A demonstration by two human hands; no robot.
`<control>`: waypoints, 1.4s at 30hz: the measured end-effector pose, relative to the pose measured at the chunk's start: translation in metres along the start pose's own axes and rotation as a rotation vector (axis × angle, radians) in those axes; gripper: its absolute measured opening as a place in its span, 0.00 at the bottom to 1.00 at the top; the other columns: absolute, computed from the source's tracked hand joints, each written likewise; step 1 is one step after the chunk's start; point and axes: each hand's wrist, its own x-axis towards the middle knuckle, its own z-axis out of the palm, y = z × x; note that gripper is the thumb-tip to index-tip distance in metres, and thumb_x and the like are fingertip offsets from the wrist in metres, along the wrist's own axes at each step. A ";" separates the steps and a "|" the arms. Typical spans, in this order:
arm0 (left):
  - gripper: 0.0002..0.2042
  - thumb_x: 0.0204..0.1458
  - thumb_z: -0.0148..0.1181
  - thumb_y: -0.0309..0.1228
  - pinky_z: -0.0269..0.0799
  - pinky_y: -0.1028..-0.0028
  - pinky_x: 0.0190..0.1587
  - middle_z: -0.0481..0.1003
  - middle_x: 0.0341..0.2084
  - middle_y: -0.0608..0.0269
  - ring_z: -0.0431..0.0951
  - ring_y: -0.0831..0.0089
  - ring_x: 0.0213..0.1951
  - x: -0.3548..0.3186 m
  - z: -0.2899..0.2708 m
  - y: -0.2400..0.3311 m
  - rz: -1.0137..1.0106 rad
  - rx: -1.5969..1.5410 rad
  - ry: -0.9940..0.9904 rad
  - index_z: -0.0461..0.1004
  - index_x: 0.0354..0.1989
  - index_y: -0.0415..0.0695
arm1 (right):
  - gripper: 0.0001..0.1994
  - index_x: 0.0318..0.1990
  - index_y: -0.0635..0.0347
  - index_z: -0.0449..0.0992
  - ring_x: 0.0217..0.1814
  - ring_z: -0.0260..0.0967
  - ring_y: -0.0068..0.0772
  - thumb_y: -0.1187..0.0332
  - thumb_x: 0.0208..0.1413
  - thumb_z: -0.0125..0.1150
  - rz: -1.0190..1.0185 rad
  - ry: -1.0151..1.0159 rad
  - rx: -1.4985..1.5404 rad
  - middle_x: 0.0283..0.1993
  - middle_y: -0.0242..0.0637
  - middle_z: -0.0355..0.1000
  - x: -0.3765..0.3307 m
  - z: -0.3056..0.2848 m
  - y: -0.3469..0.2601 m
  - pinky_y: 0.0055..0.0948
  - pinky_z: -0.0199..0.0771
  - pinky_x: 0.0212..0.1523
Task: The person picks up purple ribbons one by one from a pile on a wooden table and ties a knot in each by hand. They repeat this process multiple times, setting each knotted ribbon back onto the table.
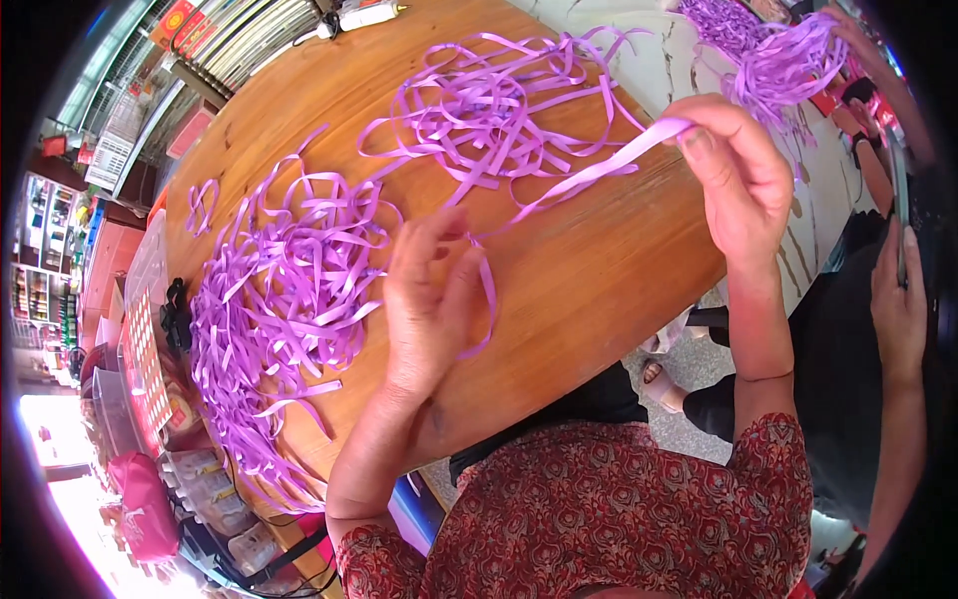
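Note:
A length of purple ribbon (589, 175) stretches between my two hands above a round wooden table (599, 270). My right hand (738, 180) pinches its upper end at the table's right edge. My left hand (429, 299) grips the lower end near the table's middle, and the tail of the ribbon curls down past my fingers. A thick heap of cut purple ribbon pieces (274, 299) lies just left of my left hand. A looser tangle of purple ribbon (499, 105) lies farther back on the table.
Another bunch of purple ribbon (768, 55) hangs at the upper right. A second person in black stands on the right, their hand (898, 299) holding a phone. A white glue gun (364, 15) lies at the table's far edge. Shelves and boxes crowd the left side.

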 end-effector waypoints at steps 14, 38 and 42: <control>0.11 0.42 0.61 0.19 0.69 0.68 0.36 0.71 0.31 0.55 0.72 0.61 0.32 -0.002 -0.025 -0.023 0.097 0.389 0.026 0.74 0.37 0.38 | 0.08 0.43 0.67 0.75 0.39 0.68 0.19 0.77 0.55 0.56 0.047 0.017 -0.328 0.38 0.33 0.74 -0.007 -0.016 0.017 0.17 0.66 0.42; 0.07 0.53 0.58 0.25 0.68 0.80 0.35 0.76 0.29 0.65 0.73 0.79 0.29 -0.004 -0.029 0.022 -0.490 -0.730 -0.179 0.75 0.38 0.36 | 0.22 0.44 0.59 0.76 0.42 0.69 0.35 0.69 0.36 0.71 -0.415 -0.328 -0.436 0.41 0.35 0.71 -0.008 0.088 0.011 0.35 0.66 0.41; 0.06 0.53 0.57 0.24 0.67 0.80 0.31 0.76 0.27 0.63 0.72 0.79 0.26 -0.013 -0.034 0.027 -0.539 -0.602 -0.110 0.76 0.37 0.36 | 0.14 0.38 0.57 0.77 0.37 0.66 0.31 0.67 0.41 0.66 -0.462 -0.346 -0.403 0.34 0.29 0.69 -0.014 0.099 0.017 0.34 0.63 0.39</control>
